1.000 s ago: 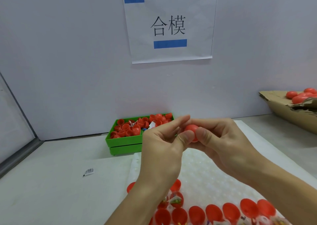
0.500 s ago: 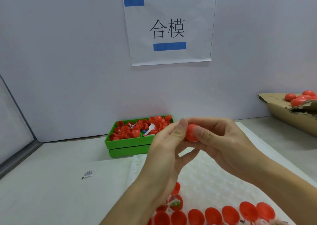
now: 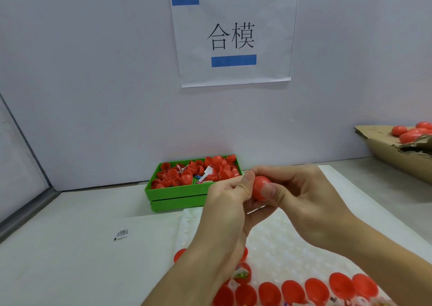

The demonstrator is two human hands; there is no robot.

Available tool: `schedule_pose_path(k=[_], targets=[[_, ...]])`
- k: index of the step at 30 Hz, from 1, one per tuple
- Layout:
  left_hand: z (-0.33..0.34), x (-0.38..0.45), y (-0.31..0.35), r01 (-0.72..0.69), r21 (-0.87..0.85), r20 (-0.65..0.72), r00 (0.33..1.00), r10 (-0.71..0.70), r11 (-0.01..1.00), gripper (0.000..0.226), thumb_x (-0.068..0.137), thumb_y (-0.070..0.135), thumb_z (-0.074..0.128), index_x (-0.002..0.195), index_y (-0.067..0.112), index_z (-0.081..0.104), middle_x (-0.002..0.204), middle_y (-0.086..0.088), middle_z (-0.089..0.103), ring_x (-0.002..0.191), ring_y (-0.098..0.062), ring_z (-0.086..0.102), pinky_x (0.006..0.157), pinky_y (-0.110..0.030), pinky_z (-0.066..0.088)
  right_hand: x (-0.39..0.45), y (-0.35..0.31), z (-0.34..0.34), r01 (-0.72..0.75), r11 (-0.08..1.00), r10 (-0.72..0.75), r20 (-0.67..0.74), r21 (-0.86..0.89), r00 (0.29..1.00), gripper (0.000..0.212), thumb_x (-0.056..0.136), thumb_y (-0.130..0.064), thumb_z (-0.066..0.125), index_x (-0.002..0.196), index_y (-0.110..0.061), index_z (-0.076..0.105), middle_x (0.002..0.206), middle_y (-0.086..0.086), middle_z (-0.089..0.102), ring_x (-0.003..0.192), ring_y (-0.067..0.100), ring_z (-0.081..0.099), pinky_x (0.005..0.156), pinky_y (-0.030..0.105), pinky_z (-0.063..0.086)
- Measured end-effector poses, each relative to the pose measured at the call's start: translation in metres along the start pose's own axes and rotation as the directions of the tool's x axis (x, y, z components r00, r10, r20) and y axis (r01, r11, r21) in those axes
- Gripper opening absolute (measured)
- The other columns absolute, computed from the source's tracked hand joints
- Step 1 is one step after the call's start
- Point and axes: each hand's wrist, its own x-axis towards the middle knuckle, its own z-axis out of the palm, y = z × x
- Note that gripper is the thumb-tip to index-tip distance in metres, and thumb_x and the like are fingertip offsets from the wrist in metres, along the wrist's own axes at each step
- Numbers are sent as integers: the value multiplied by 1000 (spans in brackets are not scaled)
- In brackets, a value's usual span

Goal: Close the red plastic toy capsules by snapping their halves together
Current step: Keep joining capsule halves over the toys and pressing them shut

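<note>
Red plastic, the capsule sat between both hands above the white dimpled tray, in front of the green bin of loose halves: the left hand had its grip clenched round one end, the right hand pinched the other, thumb on the shell. To close it well, the rims probably needed squaring up before a straight, even squeeze. Whether the seam had seated could not be told.

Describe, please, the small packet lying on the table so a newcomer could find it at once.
Start at the green tray against the back wall and come toward the viewer and a little left. There, alone on the bare table, left of the white bumpy mat, lies the packet: flat, white, with dark print, unlike the round red capsule halves.
</note>
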Motion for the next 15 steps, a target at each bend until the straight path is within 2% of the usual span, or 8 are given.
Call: schedule_pose_path(k=[3,5,6,8,10,12,13,15], targets=[[-2,0,1,-22,14,19,1000,22,1000,29,99,17,50,89,5,75,92,-18,73,91,-28,72,80,-40,61,2,-3,-5,9,997,-7,21,-70,1000,28,80,-8,66,101,-25,75,93,1,77,89,14,74,79,19,56],[-3,0,2,-11,-6,38,999,11,1000,27,95,21,54,93,4,75,99,-22,72,98,-33,71,80,-42,61,2,-3,-9,54,979,-57,-9,-198,998,31,76,-8,73,101,-25,74,94,-3,76,92,17,72,83,26,56],[-4,0,2,7,-21,52,999,-6,1000,27,91,25,57,90,6,77,98,-21,72,98,-33,71,78,-42,61,2,-3,-9,79,949,-90,-21,-304,996,34,74,-9,77,103,-27,73,96,-7,75,95,16,70,87,28,54],[-5,1,4,57,-47,98,994,-53,997,26,82,31,63,82,10,78,90,-16,73,91,-30,73,71,-40,61,2,0,-10,98,890,-121,-22,-444,992,43,73,-10,84,109,-30,72,102,-15,73,103,9,66,92,23,50],[-5,1,5,85,-66,128,989,-76,994,27,79,28,65,86,5,76,84,-14,72,82,-26,72,68,-37,60,2,1,-11,104,864,-125,-11,-492,992,53,73,-12,85,119,-32,67,110,-21,70,109,0,63,93,13,45],[-7,2,5,50,-47,93,995,-45,998,29,78,23,66,94,-1,72,82,-13,72,77,-24,71,66,-32,59,1,1,-12,128,846,-130,32,-518,991,59,76,-20,83,129,-34,61,119,-27,66,114,-6,58,95,8,42],[-9,3,4,-2,17,50,999,1,1000,28,78,20,68,97,0,71,82,-12,73,76,-22,72,66,-29,58,1,2,-12,136,842,-127,54,-522,990,60,79,-24,80,133,-35,57,124,-29,63,119,-7,55,96,8,41],[-15,5,3,-139,328,-27,987,156,934,22,79,17,75,101,12,72,84,-1,75,78,-14,73,70,-23,57,1,2,-12,113,863,-109,38,-493,993,54,84,-29,72,134,-37,54,129,-30,59,123,-7,53,96,12,45]])
